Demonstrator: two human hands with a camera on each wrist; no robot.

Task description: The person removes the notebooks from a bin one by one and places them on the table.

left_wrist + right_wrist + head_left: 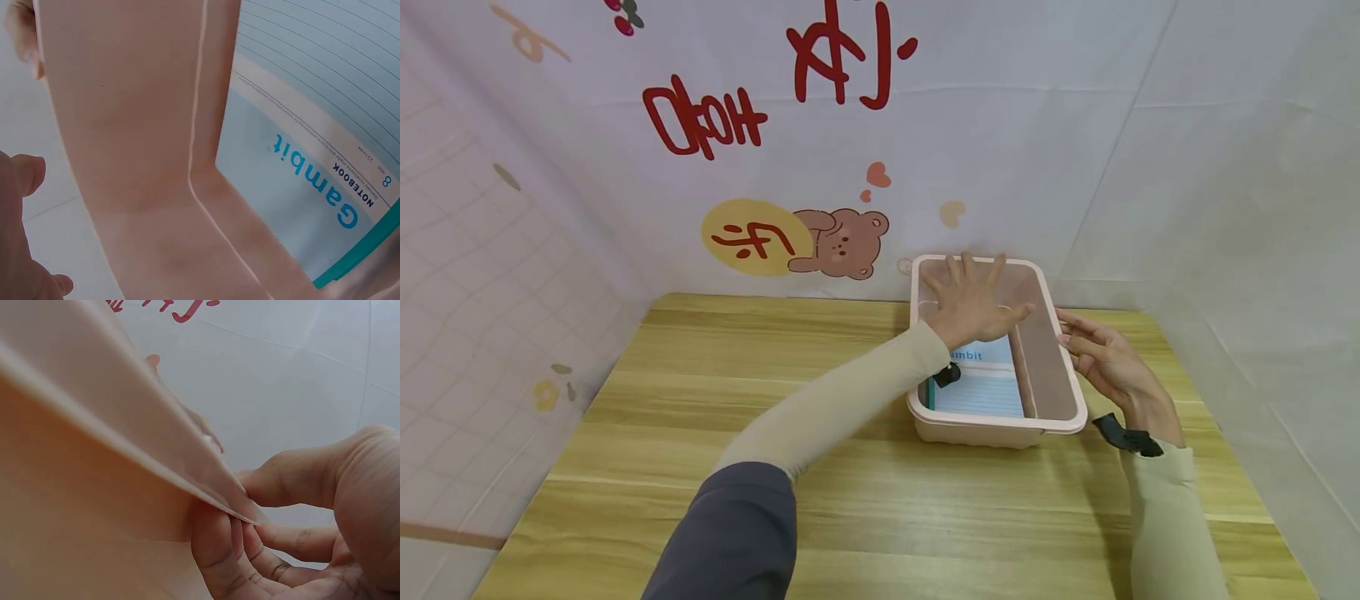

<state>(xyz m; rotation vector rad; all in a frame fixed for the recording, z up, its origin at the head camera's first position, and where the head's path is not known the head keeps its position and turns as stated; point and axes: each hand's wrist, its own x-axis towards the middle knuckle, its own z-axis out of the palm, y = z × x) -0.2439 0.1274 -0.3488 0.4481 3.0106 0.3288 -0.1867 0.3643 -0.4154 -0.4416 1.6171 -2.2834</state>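
Observation:
A pale pink plastic storage basket (pixel 1052 375) stands near the back of the table, right of its middle. Inside lies a light blue notebook (pixel 985 392) with a teal spine; its "Gambit" print shows in the left wrist view. My left hand (pixel 970 304) is over the far half of the basket, fingers spread and holding nothing, covering part of the notebook. At the basket's right side, my right hand (pixel 1105 354) pinches the rim. In the right wrist view, the thumb presses the rim (pixel 212 465) from above and the fingers (pixel 215 550) curl beneath it.
The wood-grain table (pixel 737 400) runs up to a white cloth backdrop (pixel 1000 125) printed with red characters and a bear (pixel 850 242). The basket's far end is close to that cloth. Another white cloth (pixel 1247 250) borders the right side.

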